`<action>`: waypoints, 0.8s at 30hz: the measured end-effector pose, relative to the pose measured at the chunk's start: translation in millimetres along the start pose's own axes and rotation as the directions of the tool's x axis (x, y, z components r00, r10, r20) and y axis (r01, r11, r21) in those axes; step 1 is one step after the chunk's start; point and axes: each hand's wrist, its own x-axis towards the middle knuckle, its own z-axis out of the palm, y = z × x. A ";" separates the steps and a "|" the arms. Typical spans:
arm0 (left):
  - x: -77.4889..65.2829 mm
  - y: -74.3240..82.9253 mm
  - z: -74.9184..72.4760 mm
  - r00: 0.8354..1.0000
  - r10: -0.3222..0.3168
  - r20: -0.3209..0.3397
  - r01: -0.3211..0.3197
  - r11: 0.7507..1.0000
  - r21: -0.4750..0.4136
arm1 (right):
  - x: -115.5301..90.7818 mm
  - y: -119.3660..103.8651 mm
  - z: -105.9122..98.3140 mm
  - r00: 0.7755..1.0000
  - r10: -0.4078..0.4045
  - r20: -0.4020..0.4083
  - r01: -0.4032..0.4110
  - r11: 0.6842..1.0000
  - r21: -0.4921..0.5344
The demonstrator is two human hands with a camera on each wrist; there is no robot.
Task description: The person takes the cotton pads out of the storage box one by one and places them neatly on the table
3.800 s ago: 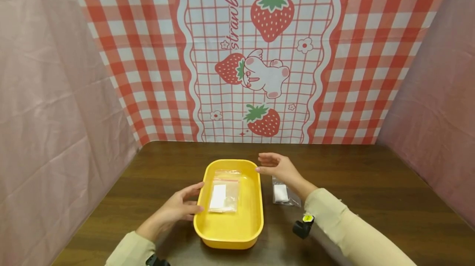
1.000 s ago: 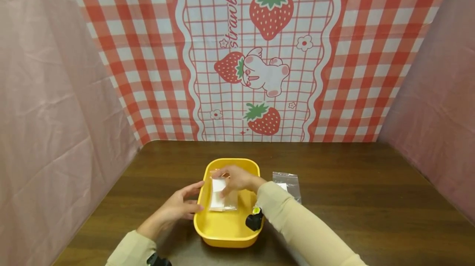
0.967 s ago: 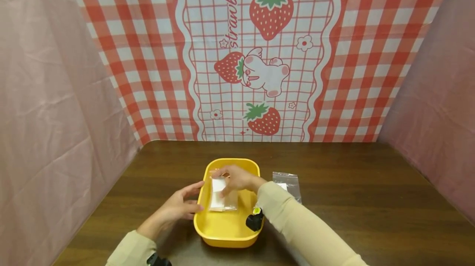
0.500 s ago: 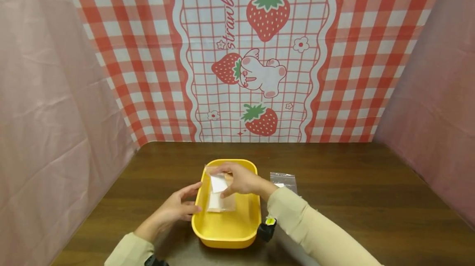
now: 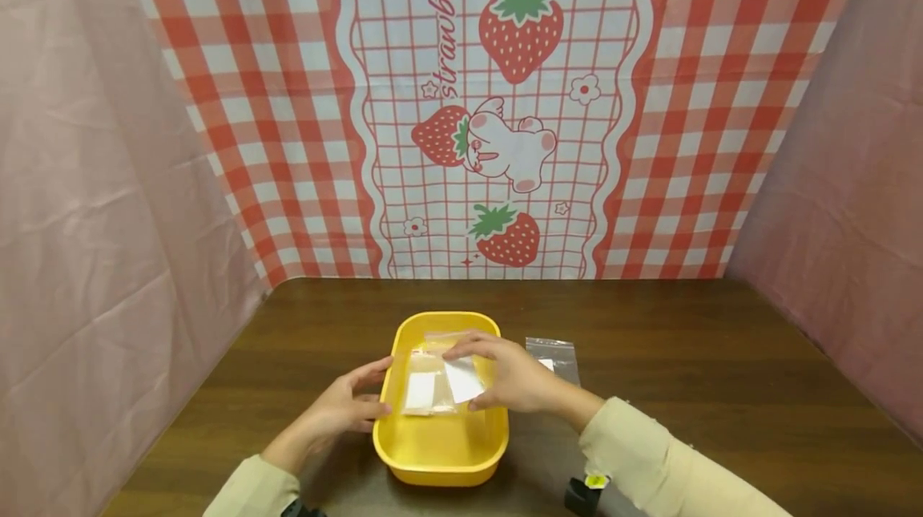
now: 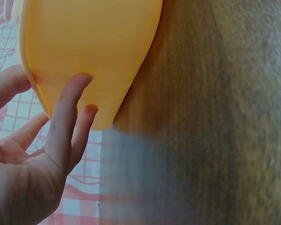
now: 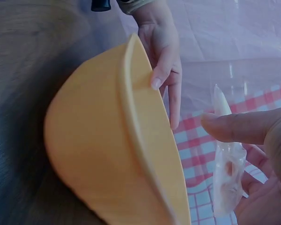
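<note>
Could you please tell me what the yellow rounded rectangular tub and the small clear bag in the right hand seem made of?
Yellow rounded rectangular tub: probably rigid plastic, satin finish; smooth walls, soft sheen. Small clear bag: apparently thin, glossy plastic film, see-through and creased.

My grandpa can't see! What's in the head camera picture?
A right hand holds a clear bag showing white inside over a yellow tub, while the left hand touches the tub's side. A second bag lies in the tub and a third bag on the table.
</note>
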 end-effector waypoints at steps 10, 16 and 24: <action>1.1 -2.3 -0.2 1.000 0.001 0.014 -0.001 1.000 -0.013 | -52.2 18.7 -6.8 0.985 -0.097 -0.142 0.095 0.995 -0.017; 1.4 -3.5 -1.1 1.000 0.007 0.006 -0.007 1.000 0.000 | -87.6 35.8 -5.7 0.939 -0.228 -0.256 0.203 0.972 -0.121; 0.9 -4.3 -3.3 1.000 0.003 0.013 -0.003 1.000 0.000 | -132.4 62.6 -15.5 0.916 -0.282 -0.284 0.239 0.955 -0.177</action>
